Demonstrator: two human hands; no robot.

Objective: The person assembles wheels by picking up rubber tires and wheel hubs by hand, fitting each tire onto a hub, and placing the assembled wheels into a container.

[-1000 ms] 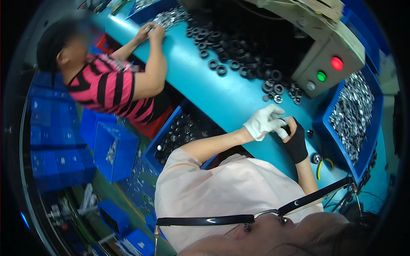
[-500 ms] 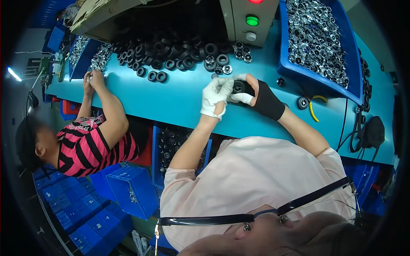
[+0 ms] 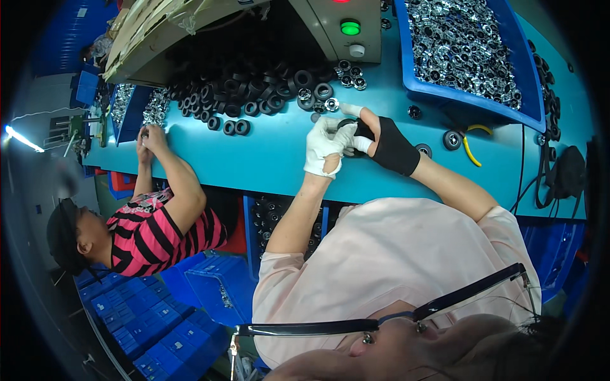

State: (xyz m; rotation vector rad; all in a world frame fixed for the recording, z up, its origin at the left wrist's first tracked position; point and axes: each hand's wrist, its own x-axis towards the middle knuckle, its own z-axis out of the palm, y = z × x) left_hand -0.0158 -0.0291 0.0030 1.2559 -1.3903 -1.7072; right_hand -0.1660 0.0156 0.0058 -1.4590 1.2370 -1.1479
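My left hand (image 3: 323, 147), in a white glove with a gap at the wrist, grips a small black wheel (image 3: 347, 122) from the left. On its other side, my right hand (image 3: 386, 145) closes around the wheel too; it wears a black fingerless glove, with white wraps on the fingers. Fingers cover most of the wheel, so its hub is hidden. Just beyond the hands lie a loose silver hub (image 3: 332, 104) and a pile of black tyres (image 3: 254, 95). A finished-looking wheel (image 3: 423, 150) rests partly behind my right wrist.
A blue bin (image 3: 473, 95) full of silver hubs stands at the right. Near it are yellow-handled pliers (image 3: 471, 151) and another wheel (image 3: 452, 140). Behind the tyres is a machine with a green light (image 3: 350, 27). A co-worker (image 3: 165, 222) sits at the left.
The view has shifted slightly. My left fingers have moved over the wheel, whose hub showed before and is now covered. Both hands stay together around it.
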